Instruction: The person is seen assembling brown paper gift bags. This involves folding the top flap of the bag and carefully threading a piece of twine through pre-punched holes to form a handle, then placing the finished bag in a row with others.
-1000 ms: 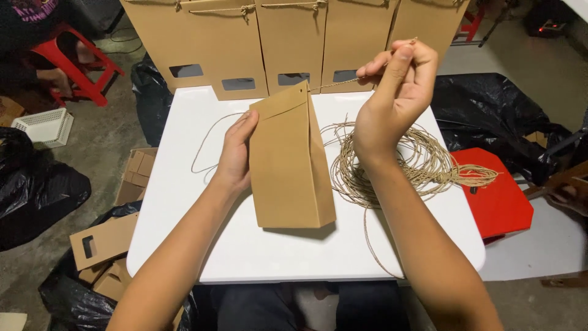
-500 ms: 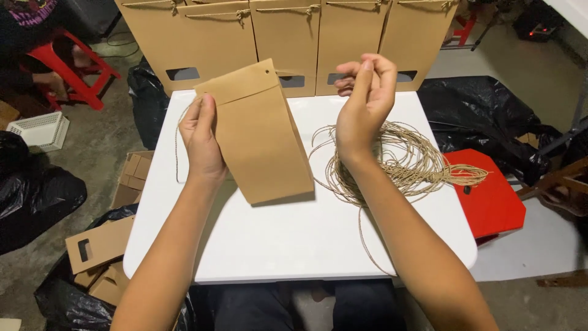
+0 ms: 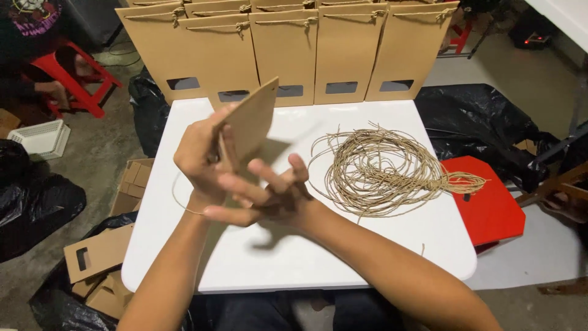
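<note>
My left hand (image 3: 199, 160) holds a flat brown paper bag (image 3: 252, 119) lifted edge-on above the white table (image 3: 306, 257). A thin piece of twine (image 3: 179, 201) loops down from that hand around the wrist. My right hand (image 3: 266, 195) sits just below and right of the left one, fingers spread and reaching toward the bag's lower end; whether it pinches the twine cannot be made out. A loose bundle of brown twine (image 3: 383, 168) lies on the table to the right.
Several finished brown bags with twine handles (image 3: 288, 52) stand in a row along the table's far edge. A red stool (image 3: 487, 205) is at the right, black plastic bags (image 3: 484, 122) around, flat cardboard pieces (image 3: 98, 254) on the floor at the left. A person sits by a red stool (image 3: 73, 79) at the far left.
The bag has been lifted off the table and turned edge-on in my left hand. My right hand dropped from near the standing bags to just under my left hand.
</note>
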